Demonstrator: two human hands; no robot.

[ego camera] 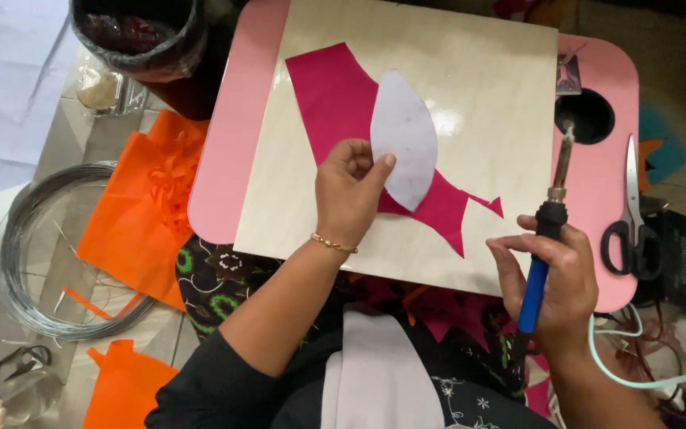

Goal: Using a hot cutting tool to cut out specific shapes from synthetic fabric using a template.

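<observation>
Head view: left hand (348,187) pinching a pale leaf-shaped template (404,140) down onto magenta fabric (335,95), mid-board on the pink table (228,159). Right hand (553,274) closed around a blue-handled hot-tip tool (545,238), tip raised off to the right. Fabric already partly cut along its right edge; this outline not yet traced. Scissors (631,230) far right, orange fabric (140,210) and wire coil (41,246) left. No labels legible.

The scene was evenly and fairly brightly lit with soft, diffuse light. A mild glare patch sat on the pale wooden board (470,119) in the upper middle of the frame. Shadows were faint, though the upper right corner fell dark. The centre was sharp; the corners looked slightly soft and stretched.
</observation>
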